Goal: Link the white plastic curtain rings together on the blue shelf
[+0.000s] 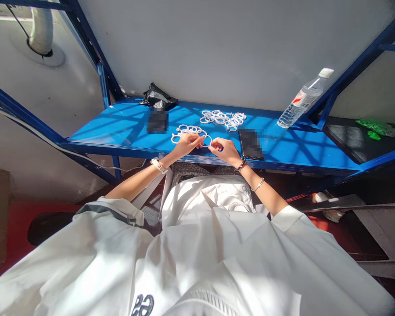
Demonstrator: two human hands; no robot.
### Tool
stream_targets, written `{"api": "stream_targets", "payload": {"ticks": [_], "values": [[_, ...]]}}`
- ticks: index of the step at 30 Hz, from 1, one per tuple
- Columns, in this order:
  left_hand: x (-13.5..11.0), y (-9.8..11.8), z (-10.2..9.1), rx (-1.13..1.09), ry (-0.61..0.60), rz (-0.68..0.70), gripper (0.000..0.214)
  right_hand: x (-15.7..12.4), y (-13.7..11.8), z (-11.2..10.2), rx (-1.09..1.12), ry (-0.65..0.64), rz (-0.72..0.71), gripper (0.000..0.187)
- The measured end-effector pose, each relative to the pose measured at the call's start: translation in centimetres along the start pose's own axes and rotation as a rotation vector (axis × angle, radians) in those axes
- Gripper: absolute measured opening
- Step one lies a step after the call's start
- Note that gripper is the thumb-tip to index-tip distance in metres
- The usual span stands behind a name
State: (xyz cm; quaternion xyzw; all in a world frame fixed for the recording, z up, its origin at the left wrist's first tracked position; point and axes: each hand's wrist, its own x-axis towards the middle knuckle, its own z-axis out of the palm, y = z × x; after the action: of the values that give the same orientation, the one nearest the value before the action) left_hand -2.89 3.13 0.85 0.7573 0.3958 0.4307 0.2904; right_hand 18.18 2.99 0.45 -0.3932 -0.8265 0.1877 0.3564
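Between my two hands, over the front edge of the blue shelf, is a white plastic ring. My left hand pinches its left side, and my right hand pinches its right side. Just beyond my left hand lies a row of similar white rings on the shelf, partly covered by my fingers. Farther back, a loose pile of white rings rests near the middle. At this size I cannot make out whether the held ring has a gap.
The blue metal shelf carries a black plastic bag at the back left. Beside my right hand lies a dark phone. A water bottle with a white cap stands at the right. Green bagged items lie on the far-right surface.
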Motion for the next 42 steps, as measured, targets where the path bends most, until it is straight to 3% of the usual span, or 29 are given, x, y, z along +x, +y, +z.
{"api": "stream_targets", "payload": {"ticks": [23,29,35,42], "values": [[-0.08,0.26,0.1,-0.048,-0.053,0.024,0.052,0.2,0.15,-0.07,0.084,0.072,0.111,0.018],[-0.19,0.24,0.0,-0.068,-0.071,0.007,0.043,0.22,-0.12,-0.18,0.079,0.063,0.125,0.016],[-0.37,0.36,-0.21,-0.055,-0.079,0.018,0.033,0.22,-0.1,-0.08,0.065,0.077,0.122,0.016],[-0.34,0.07,-0.27,-0.028,-0.086,0.045,0.037,0.17,0.27,-0.05,0.06,0.092,0.101,0.011]]}}
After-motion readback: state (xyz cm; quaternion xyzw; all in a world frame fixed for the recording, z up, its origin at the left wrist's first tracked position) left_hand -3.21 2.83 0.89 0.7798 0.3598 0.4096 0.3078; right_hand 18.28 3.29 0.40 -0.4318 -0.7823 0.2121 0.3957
